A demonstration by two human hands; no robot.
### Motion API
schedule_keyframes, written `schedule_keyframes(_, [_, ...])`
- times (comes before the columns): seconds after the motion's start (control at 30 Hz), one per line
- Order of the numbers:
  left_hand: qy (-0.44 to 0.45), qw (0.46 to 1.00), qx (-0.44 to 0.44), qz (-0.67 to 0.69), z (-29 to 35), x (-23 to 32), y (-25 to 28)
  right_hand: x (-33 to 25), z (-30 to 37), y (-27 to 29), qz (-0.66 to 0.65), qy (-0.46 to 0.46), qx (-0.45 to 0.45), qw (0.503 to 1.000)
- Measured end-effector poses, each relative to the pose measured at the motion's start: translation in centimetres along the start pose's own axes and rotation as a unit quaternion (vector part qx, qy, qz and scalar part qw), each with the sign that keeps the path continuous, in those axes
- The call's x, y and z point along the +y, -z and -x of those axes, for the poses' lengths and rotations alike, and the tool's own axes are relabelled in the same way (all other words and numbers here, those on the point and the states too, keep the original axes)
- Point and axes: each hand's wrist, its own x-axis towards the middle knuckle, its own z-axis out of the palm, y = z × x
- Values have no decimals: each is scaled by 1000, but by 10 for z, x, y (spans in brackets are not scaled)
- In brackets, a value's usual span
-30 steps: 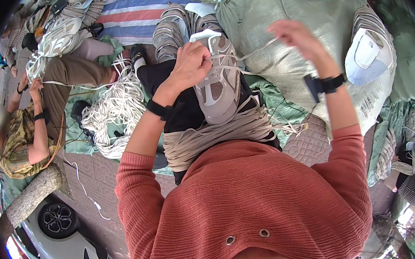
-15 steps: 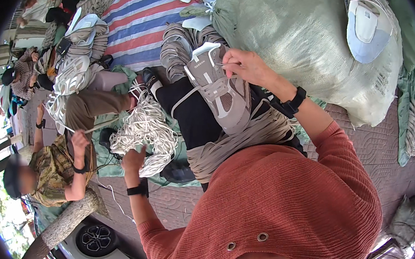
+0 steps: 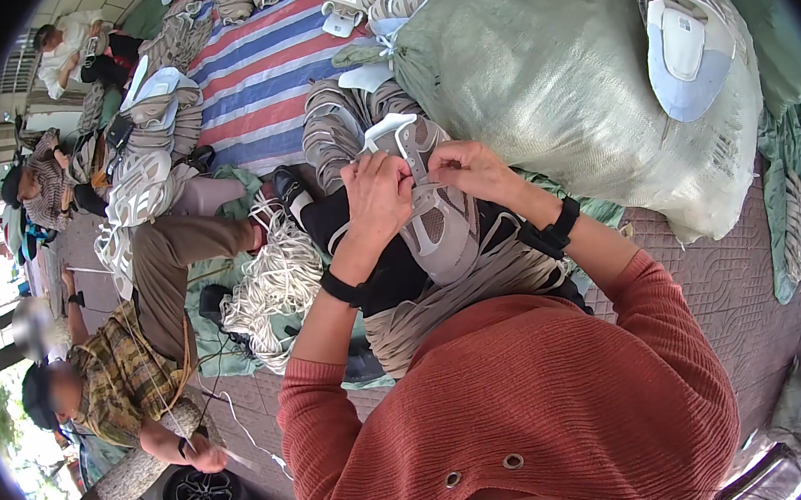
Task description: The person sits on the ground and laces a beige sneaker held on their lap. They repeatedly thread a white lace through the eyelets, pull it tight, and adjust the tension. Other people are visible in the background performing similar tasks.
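A grey-beige shoe upper with white trim lies across my lap, its toe pointing toward me. Its eyelet area is between my two hands. My left hand is closed at the left side of the lacing, fingers curled around a pale shoelace. On the other side, my right hand pinches with thumb and fingertips, also at the lace by the eyelets. The fingertips partly hide the lace. A thick hank of beige laces is draped over my thighs below the toe.
A heap of white laces lies left of my legs. Stacked shoe uppers stand just beyond my knees. A large pale green sack bulges at the right, with uppers on it. A co-worker sits at the left, handling laces.
My left hand has come in from the lower left to the shoe upper and closed there. My right hand has moved slightly down along the lacing. The co-worker's near arm has swung down.
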Motion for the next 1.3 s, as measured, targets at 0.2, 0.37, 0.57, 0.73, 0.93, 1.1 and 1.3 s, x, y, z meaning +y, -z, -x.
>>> schedule_keyframes(0.2, [-35, 998, -35, 39, 1, -2, 1, 1, 5, -14, 90, 62, 85, 990])
schedule_keyframes(0.37, [-44, 996, -21, 70, 5, -2, -7, -13, -5, -8, 136, -2, -4, 991])
schedule_keyframes(0.57, [-25, 993, -40, 111, 3, -4, -5, -30, -35, 33, 305, 133, -91, 939])
schedule_keyframes(0.73, [-143, 986, 26, -76, -1, -22, 15, -27, -37, 35, 283, 174, -175, 927])
schedule_keyframes(0.93, [110, 918, 277, -261, 65, -211, 171, -16, -30, 38, 209, 183, -138, 951])
schedule_keyframes(1.1, [343, 744, 472, -326, 203, -302, 366, -13, -31, 40, 207, 217, -143, 943])
schedule_keyframes(1.3, [326, 741, 531, -250, 241, -281, 427, -25, -28, 37, 253, 202, -156, 933])
